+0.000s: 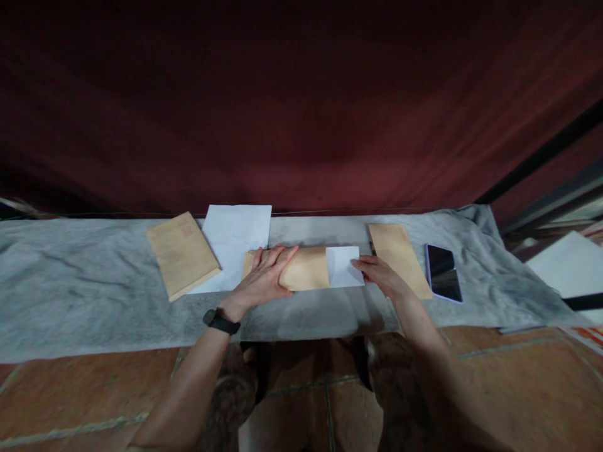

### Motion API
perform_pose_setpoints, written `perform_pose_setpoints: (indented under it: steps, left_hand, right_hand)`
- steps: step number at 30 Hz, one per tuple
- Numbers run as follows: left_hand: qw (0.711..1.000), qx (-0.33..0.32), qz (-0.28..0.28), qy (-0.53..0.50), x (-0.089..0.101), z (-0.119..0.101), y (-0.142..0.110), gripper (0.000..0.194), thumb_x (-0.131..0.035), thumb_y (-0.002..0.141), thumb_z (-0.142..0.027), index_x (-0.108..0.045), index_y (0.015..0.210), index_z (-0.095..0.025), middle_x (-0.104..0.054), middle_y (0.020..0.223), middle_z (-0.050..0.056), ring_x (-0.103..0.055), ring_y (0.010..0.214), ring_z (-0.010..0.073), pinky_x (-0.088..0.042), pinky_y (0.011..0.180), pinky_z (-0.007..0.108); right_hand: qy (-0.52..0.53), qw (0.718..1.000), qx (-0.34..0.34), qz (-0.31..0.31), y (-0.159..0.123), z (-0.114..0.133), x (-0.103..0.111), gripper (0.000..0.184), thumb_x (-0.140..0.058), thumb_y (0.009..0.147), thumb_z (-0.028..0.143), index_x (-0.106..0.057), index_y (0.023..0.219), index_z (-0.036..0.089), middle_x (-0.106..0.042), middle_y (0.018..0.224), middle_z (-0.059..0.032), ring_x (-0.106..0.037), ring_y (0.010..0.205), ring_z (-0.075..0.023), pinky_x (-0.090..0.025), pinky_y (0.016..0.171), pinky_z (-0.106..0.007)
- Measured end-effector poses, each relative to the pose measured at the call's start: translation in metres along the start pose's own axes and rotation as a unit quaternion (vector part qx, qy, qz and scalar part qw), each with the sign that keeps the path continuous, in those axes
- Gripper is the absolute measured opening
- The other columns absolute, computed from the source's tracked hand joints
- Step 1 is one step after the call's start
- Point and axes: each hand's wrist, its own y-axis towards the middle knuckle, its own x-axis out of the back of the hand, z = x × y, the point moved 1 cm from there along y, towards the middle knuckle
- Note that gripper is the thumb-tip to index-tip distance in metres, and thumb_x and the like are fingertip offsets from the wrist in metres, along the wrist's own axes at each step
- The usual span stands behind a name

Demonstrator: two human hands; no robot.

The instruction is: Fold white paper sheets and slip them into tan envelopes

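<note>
A brown envelope (306,270) lies on the grey cloth (94,282) in front of me, with a white sheet (343,265) sticking out of its right end. My left hand (264,279) lies flat on the envelope's left part, fingers stretched out. My right hand (379,273) touches the white sheet's right edge with its fingertips; whether it pinches the sheet is unclear. A black watch (220,322) is on my left wrist.
A stack of brown envelopes (181,253) lies at the left, a white paper sheet (235,242) beside it. Another brown envelope (400,257) and a dark phone (443,273) lie at the right. A dark red curtain (301,107) hangs behind. Tiled floor (70,389) below.
</note>
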Motion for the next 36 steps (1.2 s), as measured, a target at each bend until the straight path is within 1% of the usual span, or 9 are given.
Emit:
perform_pose_setpoints:
  steps: [3,8,12,18,21,25,30,33,36]
  left_hand:
    - [1.0,-0.008,0.008,-0.005,-0.001,-0.009,0.003,0.116,-0.082,0.072,-0.035,-0.011,0.163,-0.031,-0.035,0.159,0.014,-0.026,0.152,0.0349,-0.003,0.125,0.062]
    - [1.0,-0.009,0.009,0.009,-0.003,-0.011,0.005,0.116,-0.083,0.072,-0.034,-0.012,0.163,-0.032,-0.034,0.159,0.016,-0.028,0.151,0.0361,-0.005,0.125,0.063]
    - [1.0,-0.006,0.01,0.011,-0.005,-0.011,0.005,0.115,-0.083,0.072,-0.033,-0.012,0.164,-0.032,-0.035,0.158,0.015,-0.031,0.15,0.0364,-0.005,0.125,0.063]
    - [1.0,-0.012,0.018,-0.001,-0.007,-0.015,0.006,0.114,-0.082,0.073,-0.034,-0.013,0.163,-0.032,-0.036,0.156,0.015,-0.029,0.15,0.0354,-0.008,0.126,0.061]
    - [1.0,-0.001,0.024,-0.007,-0.007,-0.014,0.006,0.117,-0.084,0.071,-0.036,-0.011,0.163,-0.032,-0.036,0.156,0.015,-0.03,0.15,0.0359,-0.008,0.125,0.062]
    - [1.0,-0.008,0.016,-0.006,-0.006,-0.016,0.006,0.117,-0.084,0.071,-0.038,-0.011,0.164,-0.032,-0.037,0.155,0.014,-0.032,0.148,0.0362,-0.008,0.125,0.062]
    - [0.999,-0.028,-0.005,0.02,-0.007,-0.022,0.007,0.113,-0.084,0.072,-0.038,-0.016,0.163,-0.03,-0.039,0.153,0.014,-0.034,0.147,0.037,-0.009,0.125,0.062]
    - [0.999,-0.03,-0.006,0.028,-0.008,-0.021,0.006,0.113,-0.082,0.073,-0.038,-0.015,0.163,-0.03,-0.04,0.153,0.015,-0.035,0.146,0.0373,-0.011,0.125,0.062]
    - [0.999,-0.035,-0.01,0.033,-0.008,-0.02,0.007,0.111,-0.08,0.075,-0.038,-0.013,0.163,-0.03,-0.04,0.153,0.015,-0.036,0.146,0.0368,-0.011,0.125,0.062]
  right_hand:
    - [-0.009,0.999,0.03,0.028,0.002,-0.003,-0.017,0.047,-0.079,0.064,0.063,-0.07,0.074,0.018,-0.064,0.06,0.0013,-0.051,0.054,-0.0116,-0.036,0.05,-0.023]
    - [-0.067,0.995,0.074,0.006,0.009,-0.011,-0.037,0.046,-0.069,0.069,0.066,-0.067,0.064,0.02,-0.053,0.05,0.0035,-0.042,0.048,-0.0104,-0.029,0.047,-0.025]
    - [-0.091,0.991,0.094,-0.024,0.016,-0.018,-0.038,0.041,-0.074,0.066,0.059,-0.063,0.055,0.021,-0.051,0.051,0.0033,-0.043,0.052,-0.0108,-0.026,0.049,-0.025]
    - [-0.094,0.991,0.085,-0.034,0.024,-0.03,-0.04,0.05,-0.063,0.071,0.069,-0.064,0.06,0.02,-0.051,0.05,0.0026,-0.041,0.048,-0.0114,-0.025,0.046,-0.025]
    - [-0.098,0.99,0.087,-0.043,0.028,-0.032,-0.038,0.051,-0.063,0.071,0.07,-0.064,0.06,0.02,-0.051,0.049,0.003,-0.04,0.046,-0.0107,-0.027,0.046,-0.025]
    - [-0.119,0.986,0.096,-0.066,0.03,-0.031,-0.035,0.047,-0.065,0.075,0.063,-0.064,0.059,0.019,-0.05,0.048,0.0031,-0.041,0.047,-0.0112,-0.029,0.047,-0.025]
    - [-0.16,0.979,0.108,-0.07,0.024,-0.035,-0.051,0.033,-0.06,0.084,0.046,-0.069,0.065,0.02,-0.059,0.056,0.0017,-0.054,0.057,-0.015,-0.037,0.054,-0.025]
    - [-0.187,0.971,0.119,-0.09,0.022,-0.037,-0.057,0.02,-0.061,0.082,0.034,-0.069,0.067,0.022,-0.062,0.064,0.0007,-0.058,0.067,-0.0164,-0.04,0.061,-0.025]
    - [-0.201,0.963,0.131,-0.12,0.022,-0.037,-0.058,0.007,-0.064,0.077,0.026,-0.068,0.072,0.023,-0.067,0.081,-0.003,-0.059,0.075,-0.0171,-0.044,0.069,-0.026]
